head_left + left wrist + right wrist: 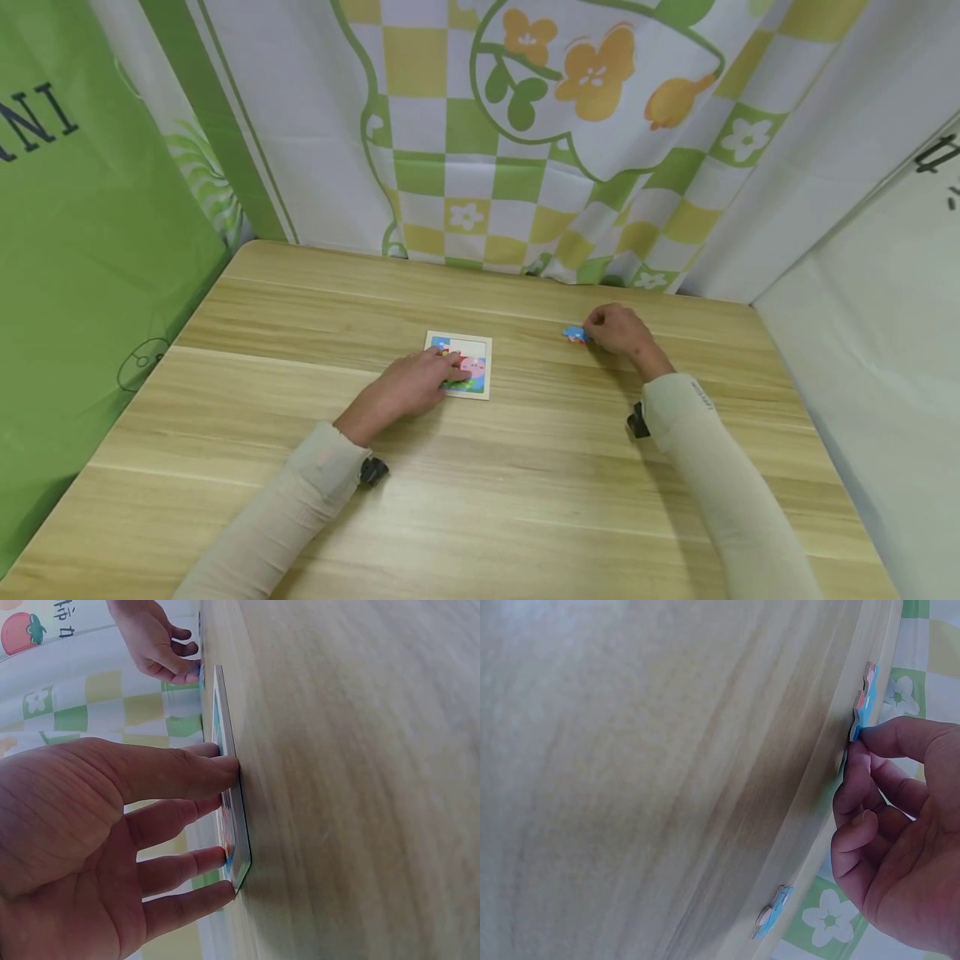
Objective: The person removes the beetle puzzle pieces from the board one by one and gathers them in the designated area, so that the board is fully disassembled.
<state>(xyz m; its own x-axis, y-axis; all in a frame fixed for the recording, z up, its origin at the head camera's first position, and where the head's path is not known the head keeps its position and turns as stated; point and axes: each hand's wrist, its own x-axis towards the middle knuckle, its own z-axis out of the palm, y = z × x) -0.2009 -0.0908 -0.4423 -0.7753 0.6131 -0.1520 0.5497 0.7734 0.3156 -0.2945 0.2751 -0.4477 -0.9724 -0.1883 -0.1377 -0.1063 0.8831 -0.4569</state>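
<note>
A square jigsaw puzzle board point(490, 368) with a pale frame lies on the table, showing a pink cartoon character and a bare pale patch along its top. My left hand point(416, 383) rests on it from the left with fairly straight fingers. In the left wrist view, the thumb point(202, 772) is at the board's near edge and the other fingertips spread along it. To the right of the board, my right hand point(617, 330) pinches a blue puzzle piece point(575, 334) between thumb and fingertips. The right wrist view shows this piece point(865, 705) tilted up at the thumb tip.
Another blue puzzle piece point(772, 911) lies on the table in the right wrist view; the right hand hides it in the head view. The wooden table point(487, 500) ends at a checked curtain point(517, 192), with a green cloth point(82, 275) on the left side.
</note>
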